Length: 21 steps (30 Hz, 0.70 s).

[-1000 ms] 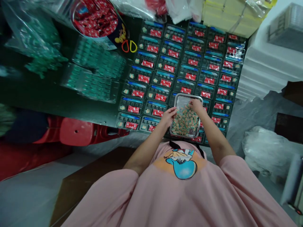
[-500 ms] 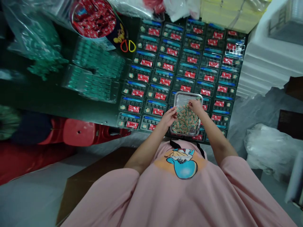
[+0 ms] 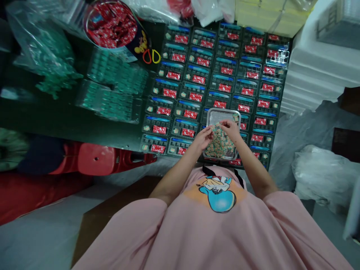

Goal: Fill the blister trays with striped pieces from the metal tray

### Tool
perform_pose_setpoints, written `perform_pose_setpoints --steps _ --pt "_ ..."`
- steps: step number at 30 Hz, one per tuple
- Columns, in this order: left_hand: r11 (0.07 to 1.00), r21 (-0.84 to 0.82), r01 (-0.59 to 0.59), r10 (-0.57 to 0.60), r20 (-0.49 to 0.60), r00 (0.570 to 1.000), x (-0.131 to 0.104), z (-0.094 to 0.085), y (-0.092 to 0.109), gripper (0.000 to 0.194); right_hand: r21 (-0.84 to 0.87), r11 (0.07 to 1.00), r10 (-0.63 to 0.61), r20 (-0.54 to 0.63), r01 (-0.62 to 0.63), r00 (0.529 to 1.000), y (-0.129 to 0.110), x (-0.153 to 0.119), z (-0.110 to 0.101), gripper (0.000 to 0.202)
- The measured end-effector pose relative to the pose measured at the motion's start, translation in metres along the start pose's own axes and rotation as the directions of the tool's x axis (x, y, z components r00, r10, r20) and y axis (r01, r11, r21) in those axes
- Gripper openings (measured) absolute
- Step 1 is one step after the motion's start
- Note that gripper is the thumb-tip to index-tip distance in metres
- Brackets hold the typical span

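A clear plastic tray (image 3: 237,112) stands in front of me, its lower part heaped with small tan and green blocks (image 3: 219,144). Over its left rim is my left hand (image 3: 204,138), fingers curled together, with what looks like one of the small blocks at the fingertips. My right hand (image 3: 230,129) hangs over the tray, thumb and fingers pinched on a small block (image 3: 217,125). The two hands' fingertips are close together. Beneath the tray lie rows of dark compartment trays (image 3: 191,105), each with a blue pen, a red patterned packet and, in many, a small block.
A tub of red packets (image 3: 112,26) stands at the back left, beside red and yellow scissor handles (image 3: 151,56). Green plastic pieces in packs (image 3: 112,93) and a bag (image 3: 53,67) lie left. White foam sheets (image 3: 312,75) are stacked right. A red stool (image 3: 97,159) stands below the table's left edge.
My right hand has moved slightly left from inside the tray, toward my left hand, and its fingertips now pinch a small block. The left hand has stayed near the tray's left rim.
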<state>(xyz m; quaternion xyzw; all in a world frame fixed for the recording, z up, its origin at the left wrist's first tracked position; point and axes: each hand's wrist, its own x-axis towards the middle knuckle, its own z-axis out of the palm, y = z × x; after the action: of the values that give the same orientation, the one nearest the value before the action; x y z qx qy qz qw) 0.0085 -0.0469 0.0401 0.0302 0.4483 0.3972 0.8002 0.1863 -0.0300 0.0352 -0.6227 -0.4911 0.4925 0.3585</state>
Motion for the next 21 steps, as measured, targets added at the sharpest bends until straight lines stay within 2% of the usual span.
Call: perform_pose_setpoints --steps 6,14,21 --pt "1.0 0.012 0.001 -0.002 0.023 1.0 0.001 0.002 -0.001 0.023 0.06 0.998 -0.027 0.016 0.026 0.999 -0.012 -0.018 0.015 0.041" --pt "1.0 0.007 -0.023 0.023 0.065 0.998 0.001 -0.008 -0.002 0.025 0.11 0.994 -0.024 0.041 0.019 0.999 -0.005 -0.023 0.022 0.038" --pt "0.987 0.089 -0.13 0.127 0.046 0.991 -0.002 -0.014 0.001 0.026 0.147 0.989 -0.021 0.023 0.017 1.0 -0.005 -0.026 0.025 0.029"
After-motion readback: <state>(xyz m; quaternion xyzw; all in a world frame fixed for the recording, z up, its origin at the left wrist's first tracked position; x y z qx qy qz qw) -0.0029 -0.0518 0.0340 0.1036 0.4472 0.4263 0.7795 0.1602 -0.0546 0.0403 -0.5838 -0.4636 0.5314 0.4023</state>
